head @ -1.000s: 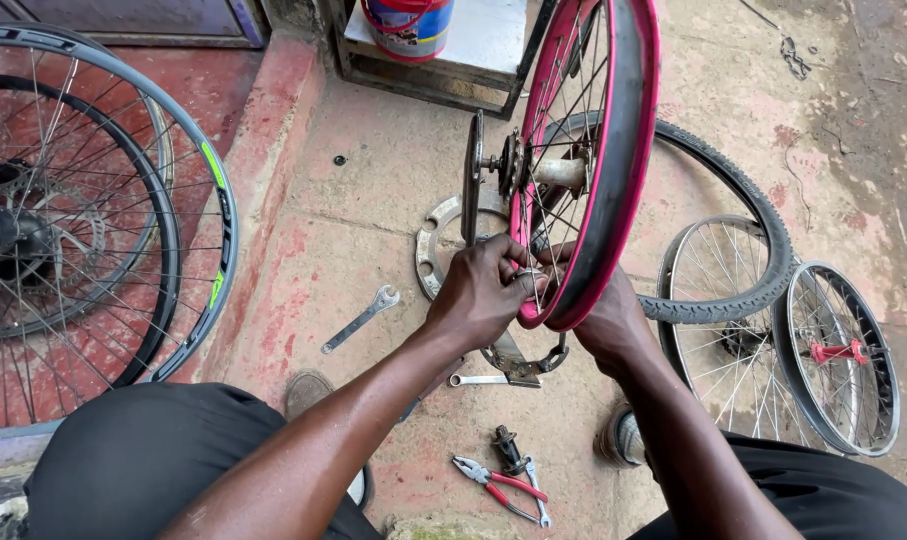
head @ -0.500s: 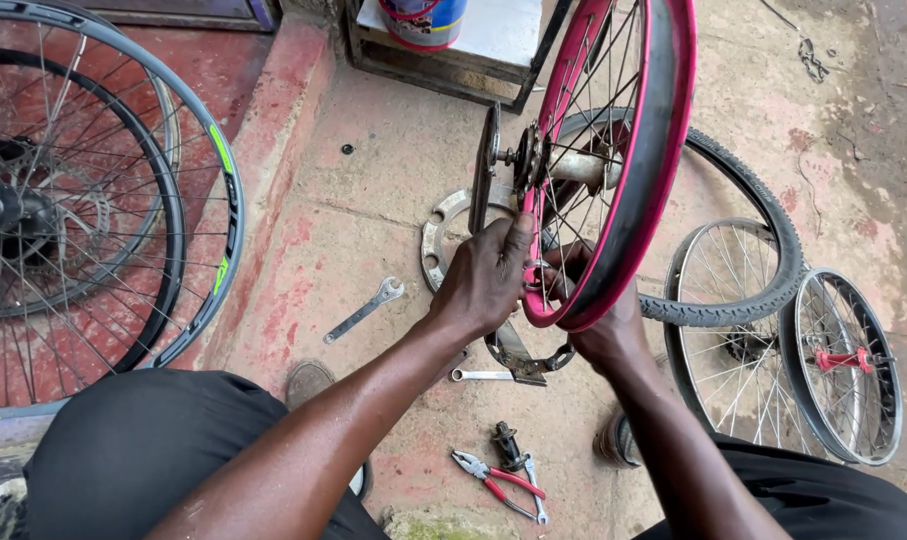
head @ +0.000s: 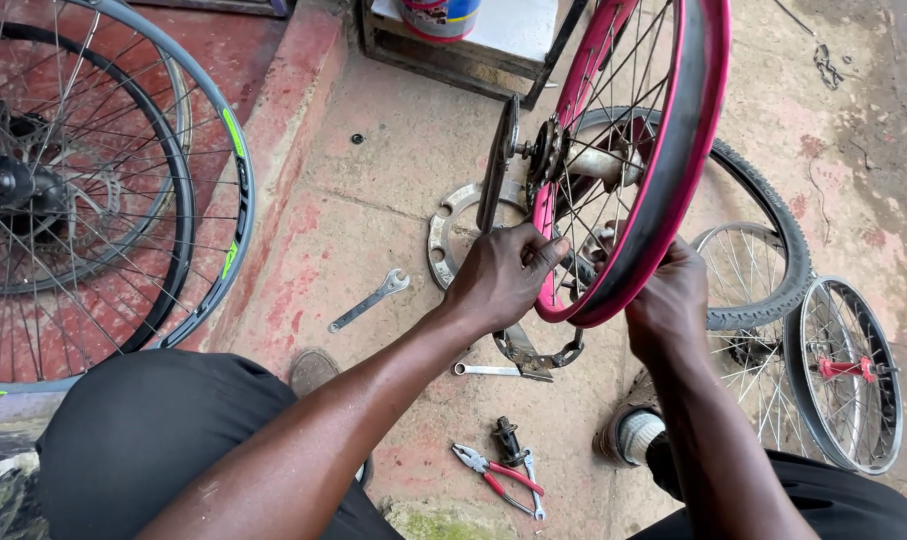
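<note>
Head view looks down on a pink wheel [head: 664, 160] held upright on edge between the knees, its plane running away from the body and leaning a little to the right at the top. Left hand [head: 502, 275] is on the near-left side of the rim, fingers [head: 544, 250] curled round the rim's edge and reaching in among the spokes, so it has a firm hold there. Right hand [head: 669, 300] is on the other side of the rim, low down and wrapped against the tyre seat; its fingertips are hidden behind the rim, so how tightly they grip is not clear. Both hands sit at the rim's lowest arc, touching it, with the left slightly nearer the hub [head: 584, 160], which lies up and away from the fingers. A dark stand arm [head: 496, 165] rises just left of the hub, close beside the left hand. Underneath, a metal ring [head: 444, 235] lies flat on the floor [head: 374, 200], with a spanner [head: 369, 300] to its left and red pliers [head: 499, 478] near the knees. On the right, a black tyre [head: 774, 210] and two small wheels [head: 844, 370] crowd that side, just beside the right forearm. On the left, a big wheel [head: 104, 190] stands well apart, leaving open floor on that side.
</note>
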